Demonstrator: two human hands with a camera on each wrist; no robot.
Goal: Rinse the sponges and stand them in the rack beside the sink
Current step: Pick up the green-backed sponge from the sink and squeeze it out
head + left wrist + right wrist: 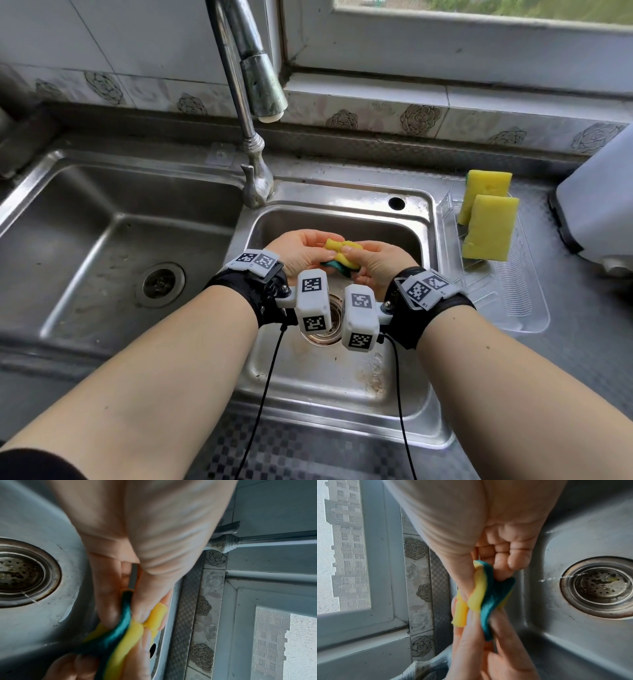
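Both hands hold one yellow sponge with a green scrub side (342,257) over the small right sink basin (404,390). My left hand (301,251) grips its left end and my right hand (371,262) grips its right end, so the sponge is bent and twisted between them. The wrist views show the folded sponge (130,630) (486,595) squeezed by thumbs and fingers. Two yellow sponges (488,228) stand upright in the clear plastic rack (513,301) to the right of the sink.
The tap (263,85) arches over the basin with no water running. A larger basin (102,246) with a drain lies to the left. The strainer drain (329,329) sits under my wrists. A white appliance (599,198) stands at far right.
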